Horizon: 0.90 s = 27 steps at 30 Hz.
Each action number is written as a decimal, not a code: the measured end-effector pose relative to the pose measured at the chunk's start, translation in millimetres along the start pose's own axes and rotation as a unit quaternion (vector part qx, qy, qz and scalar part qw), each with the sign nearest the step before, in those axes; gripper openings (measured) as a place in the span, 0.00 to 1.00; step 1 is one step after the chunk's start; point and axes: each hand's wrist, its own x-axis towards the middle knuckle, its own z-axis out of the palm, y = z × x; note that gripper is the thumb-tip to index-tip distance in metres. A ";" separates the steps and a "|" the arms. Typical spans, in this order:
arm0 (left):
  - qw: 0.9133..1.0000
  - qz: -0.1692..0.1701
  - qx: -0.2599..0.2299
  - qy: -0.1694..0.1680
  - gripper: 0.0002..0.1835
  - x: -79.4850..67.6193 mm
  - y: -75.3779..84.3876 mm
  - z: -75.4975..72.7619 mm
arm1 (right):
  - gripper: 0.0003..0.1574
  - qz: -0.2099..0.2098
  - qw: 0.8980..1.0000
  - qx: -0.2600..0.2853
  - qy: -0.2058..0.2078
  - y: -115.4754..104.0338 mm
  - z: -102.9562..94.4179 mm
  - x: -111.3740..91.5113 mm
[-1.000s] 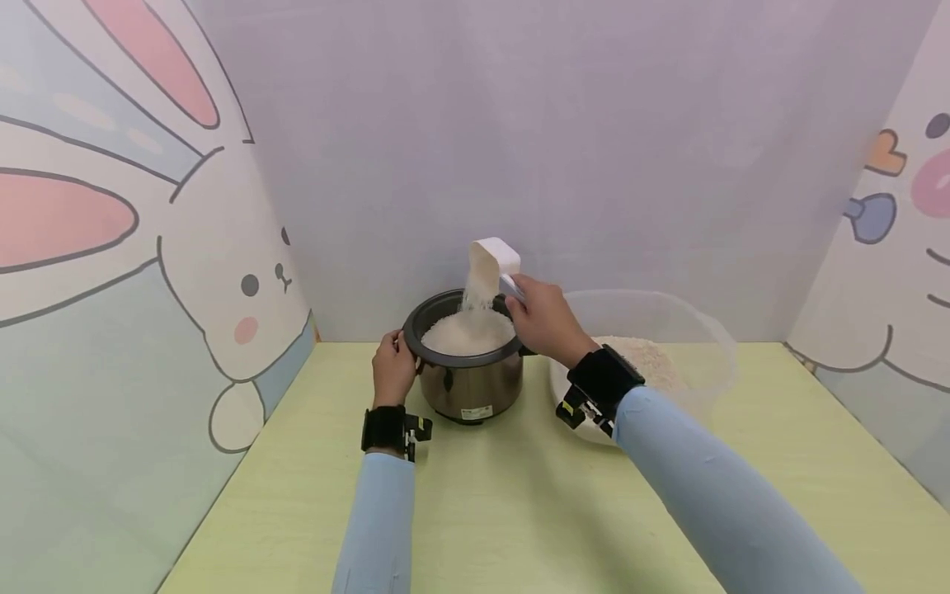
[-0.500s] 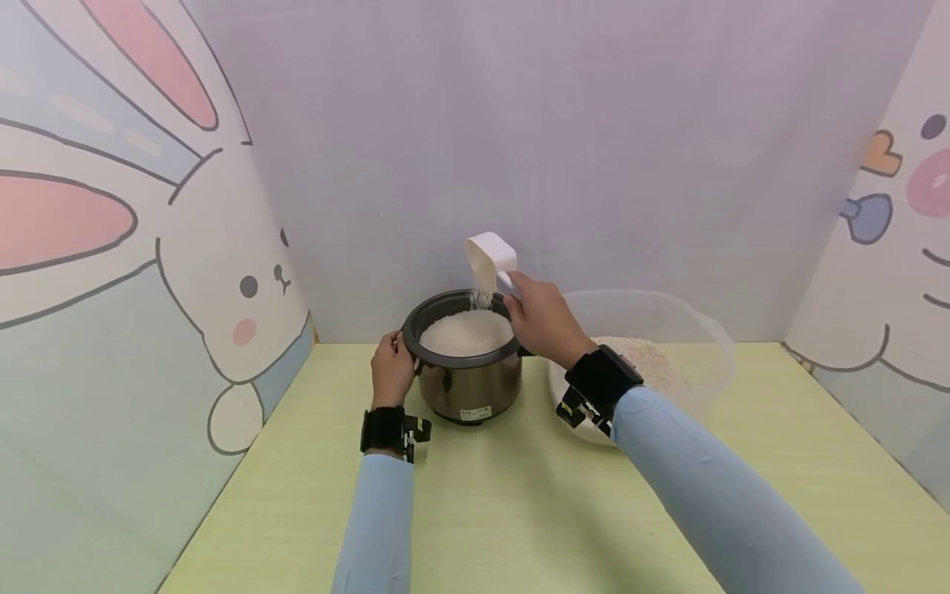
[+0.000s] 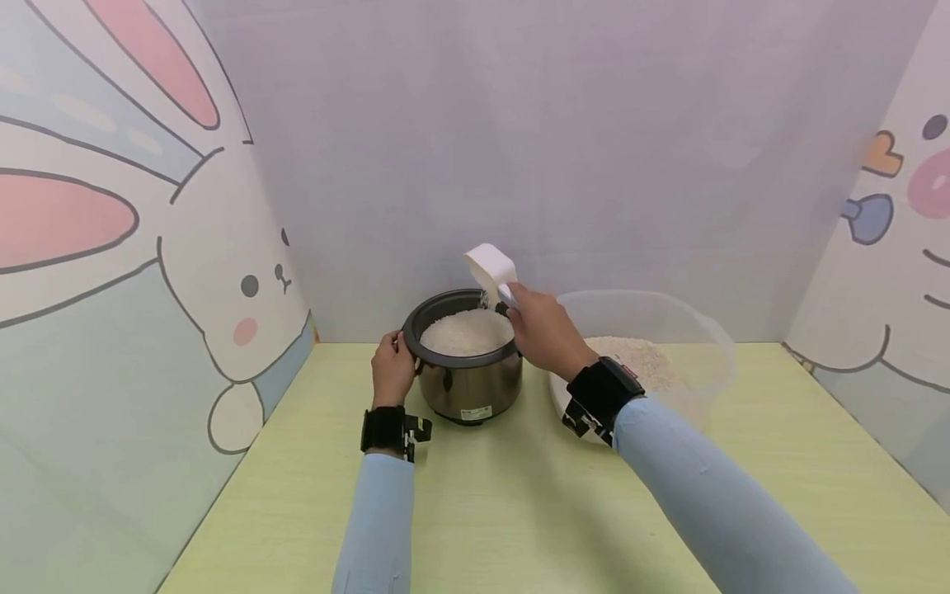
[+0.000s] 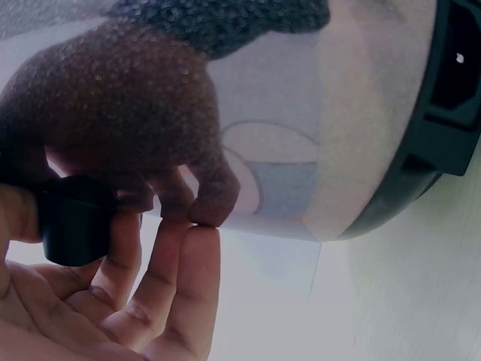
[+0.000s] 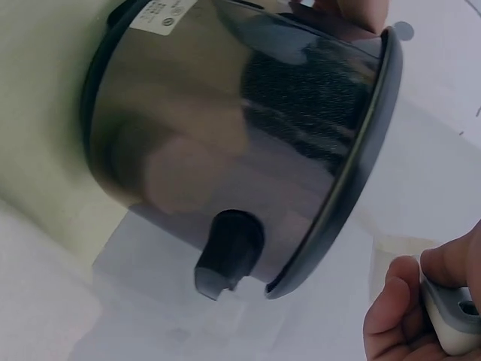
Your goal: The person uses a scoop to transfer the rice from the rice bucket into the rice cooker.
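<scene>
A shiny brown rice cooker (image 3: 467,389) with a dark rim stands lidless on the table, with white rice (image 3: 467,333) inside. At its left side my left hand (image 3: 392,371) grips the black side handle (image 4: 75,222), its fingertips (image 4: 197,241) against the body in the left wrist view. My right hand (image 3: 551,334) holds a white measuring scoop (image 3: 491,266) by its handle, above the cooker's back right rim. The scoop is tipped mouth down, and a thin trickle shows below it. In the right wrist view the scoop handle (image 5: 455,331) lies between thumb and fingers.
A translucent plastic tub (image 3: 731,359) with pale grains (image 3: 638,360) stands right of the cooker, partly behind my right wrist. A pale curtain wall (image 3: 557,148) closes off the back, with printed panels at both sides of the table (image 3: 505,511).
The stream of rice from the scoop has thinned to a trickle. My right hand has dropped slightly and tipped the scoop further over. The left hand and cooker have stayed put.
</scene>
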 end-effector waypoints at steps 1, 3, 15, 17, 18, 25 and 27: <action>1.000 0.001 -0.001 -0.001 0.24 -0.1 0.1 -0.1 | 0.27 -0.001 1.000 -0.004 -0.001 0.9 1.2 -1.4; 1.000 0.000 -0.002 -0.001 0.24 -0.3 0.2 -0.3 | 0.27 -0.005 1.000 -0.016 -0.003 3.5 4.6 -4.4; 1.000 0.002 0.000 -0.001 0.24 -0.3 0.5 -0.8 | 0.31 -0.023 0.998 -0.058 -0.011 -0.5 2.4 -12.2; 1.000 0.004 0.000 -0.001 0.24 0.1 0.1 -0.6 | 0.31 -0.018 0.999 -0.048 -0.007 -3.6 0.6 -11.6; 1.000 0.005 0.000 0.000 0.24 0.4 -0.2 -0.7 | 0.31 -0.017 0.999 -0.045 -0.006 -4.3 0.9 -12.0; 1.000 0.010 0.003 0.000 0.24 0.6 -0.3 -0.7 | 0.30 -0.046 0.993 -0.107 -0.036 2.2 12.6 -20.9; 1.000 0.009 0.007 0.001 0.24 0.9 -0.6 -0.4 | 0.31 -0.053 0.990 -0.125 -0.038 4.5 13.1 -22.5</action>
